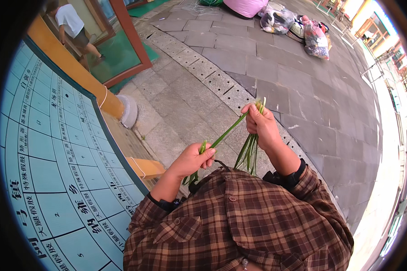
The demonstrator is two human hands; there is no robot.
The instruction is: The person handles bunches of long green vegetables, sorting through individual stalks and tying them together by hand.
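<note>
My left hand (192, 159) is closed on green leafy stalks, whose ends show above the fist and hang below it. Higher up and to the right, my right hand (260, 126) pinches a bunch of long thin green leaves (247, 152) near its pale upper ends, and the rest dangles beneath. One flat green strand (229, 130) is stretched slantwise between the two hands. Both hands are held above the stone paving, in front of a brown plaid shirt (224, 210). The exact plant cannot be told.
A blue printed board (51, 145) fills the left side, beside a yellow post (78, 71) on a round stone base (129, 111). A person (73, 27) is near the open red-framed door (140, 64). Clear bags of cloth items (316, 42) and a pink bulky thing (246, 7) lie farther off.
</note>
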